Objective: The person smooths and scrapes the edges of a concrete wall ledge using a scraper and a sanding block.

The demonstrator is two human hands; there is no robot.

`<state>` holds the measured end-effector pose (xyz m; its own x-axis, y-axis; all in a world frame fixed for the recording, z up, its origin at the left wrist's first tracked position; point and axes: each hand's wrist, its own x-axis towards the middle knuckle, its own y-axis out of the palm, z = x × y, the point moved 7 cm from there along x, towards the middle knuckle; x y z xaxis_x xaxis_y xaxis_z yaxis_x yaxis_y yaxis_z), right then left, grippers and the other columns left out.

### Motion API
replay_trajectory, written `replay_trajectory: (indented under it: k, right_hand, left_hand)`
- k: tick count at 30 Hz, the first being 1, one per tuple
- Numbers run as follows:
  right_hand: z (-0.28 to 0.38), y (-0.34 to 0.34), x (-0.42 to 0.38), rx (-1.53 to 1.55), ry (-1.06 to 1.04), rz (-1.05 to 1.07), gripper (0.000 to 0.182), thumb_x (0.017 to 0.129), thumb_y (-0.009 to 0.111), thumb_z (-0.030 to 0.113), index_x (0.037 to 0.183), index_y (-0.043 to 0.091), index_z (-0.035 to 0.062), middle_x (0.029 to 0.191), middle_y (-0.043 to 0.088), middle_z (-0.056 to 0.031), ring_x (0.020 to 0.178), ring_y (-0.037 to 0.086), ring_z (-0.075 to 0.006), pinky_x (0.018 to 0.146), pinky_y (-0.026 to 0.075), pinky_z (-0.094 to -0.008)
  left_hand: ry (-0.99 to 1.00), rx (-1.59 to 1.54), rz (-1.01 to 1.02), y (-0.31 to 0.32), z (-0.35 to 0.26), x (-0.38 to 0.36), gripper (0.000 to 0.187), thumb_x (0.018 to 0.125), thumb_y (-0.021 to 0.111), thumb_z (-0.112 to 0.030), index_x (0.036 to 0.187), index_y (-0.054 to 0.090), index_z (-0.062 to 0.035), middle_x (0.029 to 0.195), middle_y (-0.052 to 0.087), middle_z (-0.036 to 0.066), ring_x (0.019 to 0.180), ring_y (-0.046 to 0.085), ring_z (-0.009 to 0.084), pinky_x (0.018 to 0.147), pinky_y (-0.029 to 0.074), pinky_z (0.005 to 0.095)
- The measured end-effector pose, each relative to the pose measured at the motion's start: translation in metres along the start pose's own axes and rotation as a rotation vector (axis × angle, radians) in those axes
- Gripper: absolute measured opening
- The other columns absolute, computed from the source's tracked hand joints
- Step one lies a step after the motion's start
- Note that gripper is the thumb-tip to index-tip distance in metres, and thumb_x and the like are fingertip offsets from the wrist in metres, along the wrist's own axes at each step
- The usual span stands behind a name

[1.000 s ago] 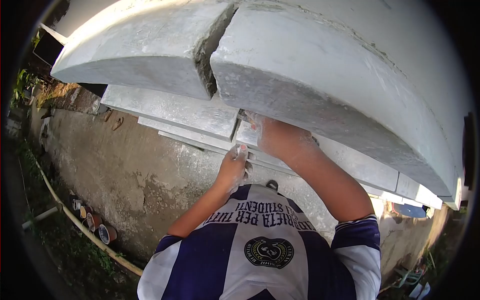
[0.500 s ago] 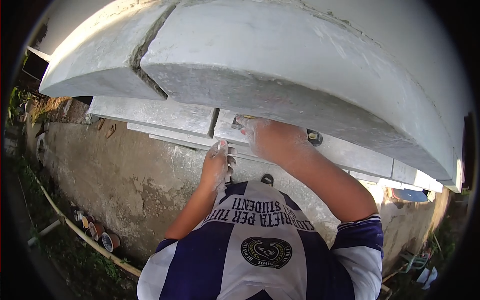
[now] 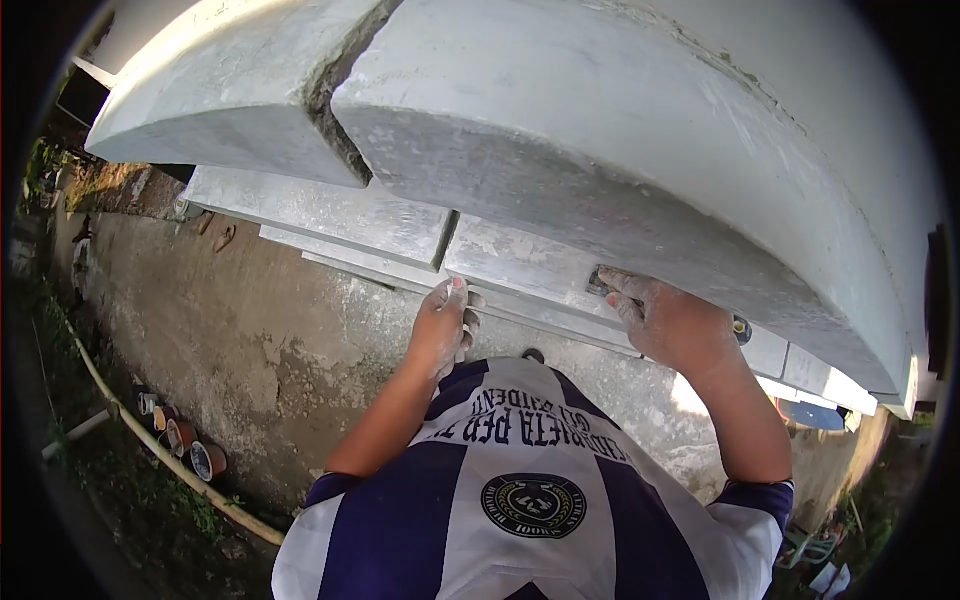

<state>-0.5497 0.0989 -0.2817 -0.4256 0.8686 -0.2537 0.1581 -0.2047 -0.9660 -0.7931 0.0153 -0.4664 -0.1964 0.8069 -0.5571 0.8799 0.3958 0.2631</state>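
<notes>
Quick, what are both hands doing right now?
Left hand: closed, fingers curled against the thin grey plaster ledge.
Right hand: pressing a small dark tool under the moulding.

Upside-down white lettering, partly legible "PER" (rest unclear), on the striped jersey [image 3: 520, 480]

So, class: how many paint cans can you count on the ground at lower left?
3 for sure: a paint can nearest, another behind it, a third beyond. A fourth may sit farther back, too blurred to confirm.
</notes>
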Motion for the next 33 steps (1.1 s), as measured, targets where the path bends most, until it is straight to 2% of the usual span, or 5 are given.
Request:
replay_trajectory:
  k: [7,10,19,25,33]
  right_hand:
    - [0.106,0.002,0.052,0.300,-0.116,0.166,0.035,0.103,0.055,0.037,0.134,0.069,0.0285,0.105,0.074,-0.0183,0.099,0.073,-0.0342,0.085,0.059,-0.0473]
    - [0.103,-0.008,0.043,0.339,-0.139,0.175,0.037,0.102,0.056,0.034,0.137,0.066,0.0302,0.103,0.074,-0.0162,0.098,0.073,-0.0327,0.081,0.061,-0.0468]
    - [-0.005,0.002,-0.046,-0.038,-0.066,-0.196,0.031,0.093,0.068,0.036,0.123,0.076,0.0335,0.085,0.073,-0.0100,0.069,0.071,-0.0300,0.068,0.059,-0.0426]
    - [-0.002,0.010,-0.033,0.121,-0.109,-0.221,0.032,0.093,0.067,0.037,0.124,0.075,0.0342,0.083,0.071,-0.0118,0.070,0.070,-0.0292,0.065,0.059,-0.0422]
    - [0.101,0.008,0.045,0.341,-0.177,0.080,0.035,0.100,0.060,0.033,0.132,0.070,0.0270,0.094,0.073,-0.0168,0.081,0.074,-0.0327,0.071,0.060,-0.0462]
  left_hand:
    - [-0.014,0.051,-0.013,0.000,-0.005,-0.001,0.042,0.108,0.052,-0.043,0.108,0.060,-0.0021,0.091,0.065,0.006,0.061,0.053,0.0090,0.042,0.040,0.0235]
    - [-0.020,0.050,-0.004,-0.001,-0.006,-0.002,0.042,0.108,0.052,-0.044,0.106,0.060,-0.0022,0.091,0.064,0.006,0.061,0.053,0.0090,0.043,0.040,0.0236]
    - [-0.009,0.047,0.001,-0.002,-0.006,-0.002,0.043,0.108,0.051,-0.046,0.103,0.060,-0.0041,0.088,0.063,0.004,0.061,0.052,0.0081,0.044,0.040,0.0225]
    - [0.004,0.025,-0.025,0.000,-0.003,-0.001,0.043,0.108,0.051,-0.047,0.104,0.059,-0.0047,0.088,0.063,0.004,0.059,0.051,0.0083,0.044,0.040,0.0229]
    - [-0.010,0.077,-0.008,-0.004,-0.003,0.001,0.043,0.108,0.051,-0.047,0.106,0.060,-0.0041,0.089,0.063,0.005,0.059,0.053,0.0097,0.044,0.042,0.0241]
